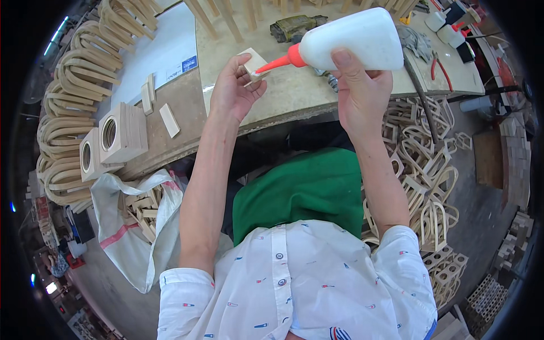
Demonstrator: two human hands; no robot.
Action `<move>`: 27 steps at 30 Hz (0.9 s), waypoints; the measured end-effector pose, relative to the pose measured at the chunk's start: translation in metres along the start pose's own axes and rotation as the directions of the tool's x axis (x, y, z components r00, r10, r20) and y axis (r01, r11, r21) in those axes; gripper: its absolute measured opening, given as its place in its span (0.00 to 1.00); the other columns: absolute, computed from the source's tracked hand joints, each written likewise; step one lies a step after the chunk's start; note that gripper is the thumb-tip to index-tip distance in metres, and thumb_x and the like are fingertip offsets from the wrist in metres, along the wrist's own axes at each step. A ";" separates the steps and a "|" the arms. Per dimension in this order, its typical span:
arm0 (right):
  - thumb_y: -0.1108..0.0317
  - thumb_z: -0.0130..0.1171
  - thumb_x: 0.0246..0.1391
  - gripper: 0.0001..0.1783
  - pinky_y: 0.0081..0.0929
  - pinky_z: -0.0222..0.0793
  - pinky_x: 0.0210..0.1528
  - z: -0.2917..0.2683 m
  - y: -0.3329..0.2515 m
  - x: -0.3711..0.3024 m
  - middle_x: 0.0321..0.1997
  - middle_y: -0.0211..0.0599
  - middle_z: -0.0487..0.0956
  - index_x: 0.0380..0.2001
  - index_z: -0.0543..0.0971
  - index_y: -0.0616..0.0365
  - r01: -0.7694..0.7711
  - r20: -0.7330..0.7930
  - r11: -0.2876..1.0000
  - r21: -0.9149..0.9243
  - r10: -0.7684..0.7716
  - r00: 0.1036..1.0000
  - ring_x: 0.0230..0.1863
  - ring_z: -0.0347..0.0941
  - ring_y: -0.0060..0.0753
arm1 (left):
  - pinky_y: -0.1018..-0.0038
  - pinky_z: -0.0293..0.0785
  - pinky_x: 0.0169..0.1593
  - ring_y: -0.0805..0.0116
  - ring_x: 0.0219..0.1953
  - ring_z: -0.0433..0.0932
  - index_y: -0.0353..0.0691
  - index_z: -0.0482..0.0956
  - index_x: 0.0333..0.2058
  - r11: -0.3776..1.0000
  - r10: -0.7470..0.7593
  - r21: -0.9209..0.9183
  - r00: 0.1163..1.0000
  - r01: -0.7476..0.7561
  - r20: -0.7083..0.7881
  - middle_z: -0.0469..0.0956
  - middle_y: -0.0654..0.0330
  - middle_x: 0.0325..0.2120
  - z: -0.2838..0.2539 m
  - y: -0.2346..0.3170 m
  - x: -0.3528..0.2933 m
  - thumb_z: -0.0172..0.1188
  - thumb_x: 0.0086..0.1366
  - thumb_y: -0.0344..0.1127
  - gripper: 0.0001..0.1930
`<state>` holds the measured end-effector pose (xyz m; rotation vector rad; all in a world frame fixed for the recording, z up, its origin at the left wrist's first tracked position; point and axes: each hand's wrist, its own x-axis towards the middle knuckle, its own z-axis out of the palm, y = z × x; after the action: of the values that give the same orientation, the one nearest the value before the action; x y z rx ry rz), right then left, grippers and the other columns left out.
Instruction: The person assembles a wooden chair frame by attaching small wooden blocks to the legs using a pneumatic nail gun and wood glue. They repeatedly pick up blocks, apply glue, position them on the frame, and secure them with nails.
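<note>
"Right hand [364, 93] — its state?"
"Clamped on the white bottle [354, 42], reaching forward from the right."
"Bottle's lie?"
"Long axis slants down leftward; red nozzle [277, 62] tip at the wooden block [256, 60] — contact cannot be confirmed."
"Block's location?"
"Left of the bottle, pinched in the nearer left hand [231, 93], over the bench [297, 93]."

The left forearm [207, 187] is extended upward from left of centre, and the left hand [231, 95] is held at upper centre, its palm turned upward, its thumb and fingers bent into a pinch. The right forearm [381, 175] is raised right of centre, slanted slightly inward; the right hand [362, 93] is curled into a grip, its thumb pointed toward the top edge.
</note>
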<state>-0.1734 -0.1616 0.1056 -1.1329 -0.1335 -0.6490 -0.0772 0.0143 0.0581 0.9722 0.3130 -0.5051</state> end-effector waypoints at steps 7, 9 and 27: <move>0.73 0.66 0.51 0.20 0.27 0.72 0.48 -0.008 0.005 -0.001 0.42 0.34 0.79 0.47 0.74 0.62 0.050 -0.032 0.998 0.042 -0.048 0.998 0.44 0.76 0.27 | 0.67 0.77 0.39 0.64 0.29 0.76 0.33 0.72 0.37 0.999 -0.021 0.024 1.000 0.021 -0.010 0.74 0.55 0.32 -0.003 -0.002 0.003 0.65 0.55 0.40 0.18; 0.74 0.67 0.50 0.21 0.28 0.72 0.48 -0.025 0.012 -0.001 0.43 0.35 0.80 0.48 0.74 0.63 0.115 0.006 0.993 -0.034 -0.114 0.993 0.45 0.76 0.28 | 0.65 0.76 0.40 0.64 0.28 0.75 0.32 0.72 0.37 0.999 -0.034 0.014 0.999 0.034 0.021 0.73 0.55 0.32 -0.009 -0.002 0.005 0.64 0.56 0.39 0.18; 0.77 0.59 0.54 0.19 0.29 0.74 0.50 -0.004 0.013 -0.023 0.45 0.40 0.78 0.49 0.71 0.69 -0.088 -0.199 0.968 0.236 0.137 0.970 0.45 0.77 0.32 | 0.61 0.74 0.45 0.62 0.34 0.73 0.26 0.63 0.44 0.941 -0.146 -0.306 0.989 0.143 0.013 0.68 0.49 0.39 0.005 -0.019 0.008 0.61 0.57 0.38 0.24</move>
<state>-0.1863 -0.1522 0.0841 -0.8395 0.0418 -0.6329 -0.0809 -0.0010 0.0440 0.6524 0.4601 -0.5668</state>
